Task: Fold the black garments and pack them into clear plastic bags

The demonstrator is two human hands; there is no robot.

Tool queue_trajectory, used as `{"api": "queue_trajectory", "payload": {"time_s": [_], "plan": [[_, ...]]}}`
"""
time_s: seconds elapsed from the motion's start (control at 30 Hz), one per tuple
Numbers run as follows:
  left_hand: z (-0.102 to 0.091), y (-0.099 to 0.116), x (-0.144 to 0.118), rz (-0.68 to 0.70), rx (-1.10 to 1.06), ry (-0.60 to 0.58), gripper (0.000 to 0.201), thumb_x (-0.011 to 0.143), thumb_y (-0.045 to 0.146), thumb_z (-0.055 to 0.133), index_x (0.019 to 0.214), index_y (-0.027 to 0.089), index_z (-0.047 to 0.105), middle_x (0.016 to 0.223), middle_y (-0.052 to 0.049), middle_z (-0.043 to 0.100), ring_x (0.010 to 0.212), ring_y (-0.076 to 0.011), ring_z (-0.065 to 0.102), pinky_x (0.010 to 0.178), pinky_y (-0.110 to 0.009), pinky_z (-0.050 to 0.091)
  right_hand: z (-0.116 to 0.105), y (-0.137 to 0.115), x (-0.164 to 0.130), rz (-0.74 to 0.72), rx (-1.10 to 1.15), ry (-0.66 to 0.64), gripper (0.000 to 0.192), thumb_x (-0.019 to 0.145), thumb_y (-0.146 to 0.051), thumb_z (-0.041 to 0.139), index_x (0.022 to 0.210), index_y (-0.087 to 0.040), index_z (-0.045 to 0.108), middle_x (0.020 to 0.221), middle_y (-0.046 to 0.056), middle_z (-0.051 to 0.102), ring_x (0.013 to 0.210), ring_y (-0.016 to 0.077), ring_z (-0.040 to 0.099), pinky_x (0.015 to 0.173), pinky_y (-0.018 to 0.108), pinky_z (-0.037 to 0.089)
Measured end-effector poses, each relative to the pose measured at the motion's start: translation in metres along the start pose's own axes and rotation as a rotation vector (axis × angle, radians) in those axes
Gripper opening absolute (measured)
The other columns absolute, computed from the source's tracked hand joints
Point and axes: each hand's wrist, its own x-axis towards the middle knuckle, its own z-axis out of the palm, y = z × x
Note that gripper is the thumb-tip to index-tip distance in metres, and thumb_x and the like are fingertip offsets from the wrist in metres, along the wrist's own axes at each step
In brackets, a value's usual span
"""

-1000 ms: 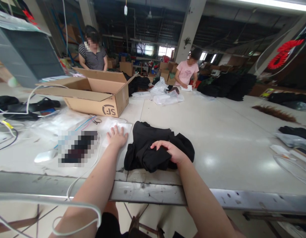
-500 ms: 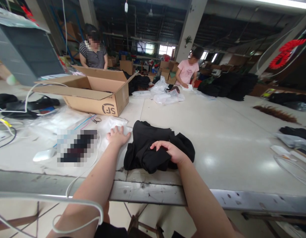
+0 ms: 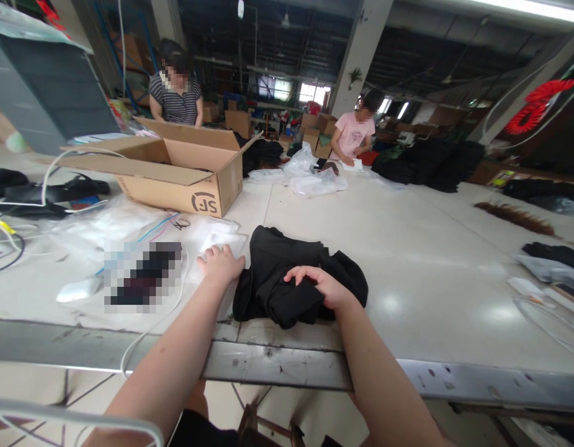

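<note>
A crumpled, partly folded black garment (image 3: 287,279) lies on the table close to the front edge. My right hand (image 3: 324,285) has its fingers wrapped over a fold of this cloth, the fingertips pointing left. Just left of the garment, my left hand (image 3: 221,264) rests palm down on thin white plastic bags (image 3: 215,233), fingers a little bent but apart. What lies under the left palm is hidden.
An open cardboard box (image 3: 179,192) stands beyond my left hand. A white computer mouse (image 3: 79,290), clear plastic and cables lie at left. Two people work across the table (image 3: 430,261), near stacked black cloth (image 3: 430,164). A metal strip edges the table front.
The fingers of my left hand have drawn in from a wider spread on the white bags. My right hand keeps its hold on the black garment, which has barely moved.
</note>
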Motion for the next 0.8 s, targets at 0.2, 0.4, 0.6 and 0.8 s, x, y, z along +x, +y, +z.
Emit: {"api": "queue_trajectory", "payload": {"time_s": [0.2, 0.4, 0.6, 0.8], "plan": [[0.012, -0.013, 0.020, 0.078, -0.044, 0.018, 0.062, 0.090, 0.050, 0.037, 0.137, 0.011, 0.050, 0.154, -0.025, 0.035, 0.144, -0.0399, 0.025, 0.109, -0.063, 0.024, 0.001, -0.002, 0.000, 0.020, 0.011, -0.005, 0.013, 0.077, -0.025, 0.076, 0.084, -0.020, 0.065, 0.111, 0.008, 0.068, 0.108, 0.0242, 0.061, 0.097, 0.039, 0.043], [0.006, -0.014, 0.017, 0.042, -0.089, 0.211, 0.049, 0.090, 0.038, 0.044, 0.130, 0.015, 0.055, 0.139, -0.021, 0.052, 0.130, -0.0361, 0.043, 0.105, -0.055, 0.033, 0.001, -0.001, -0.001, 0.017, 0.006, 0.013, 0.015, 0.077, -0.027, 0.077, 0.084, -0.021, 0.065, 0.112, 0.009, 0.068, 0.109, 0.0250, 0.061, 0.099, 0.041, 0.043], [0.008, -0.008, -0.005, -0.102, -0.036, 0.140, 0.056, 0.090, 0.054, 0.042, 0.123, 0.012, 0.060, 0.128, -0.025, 0.056, 0.123, -0.0414, 0.045, 0.096, -0.057, 0.037, 0.002, 0.000, -0.001, 0.010, 0.021, 0.020, 0.015, 0.076, -0.026, 0.077, 0.083, -0.020, 0.065, 0.110, 0.009, 0.069, 0.108, 0.0248, 0.062, 0.098, 0.040, 0.045], [0.013, -0.012, 0.007, -0.103, -0.056, 0.129, 0.062, 0.090, 0.056, 0.036, 0.126, 0.011, 0.059, 0.135, -0.026, 0.053, 0.131, -0.0415, 0.040, 0.103, -0.058, 0.032, 0.002, 0.002, -0.001, 0.013, 0.032, 0.017, 0.015, 0.075, -0.024, 0.077, 0.083, -0.020, 0.065, 0.110, 0.008, 0.069, 0.108, 0.0247, 0.062, 0.097, 0.040, 0.044]]}}
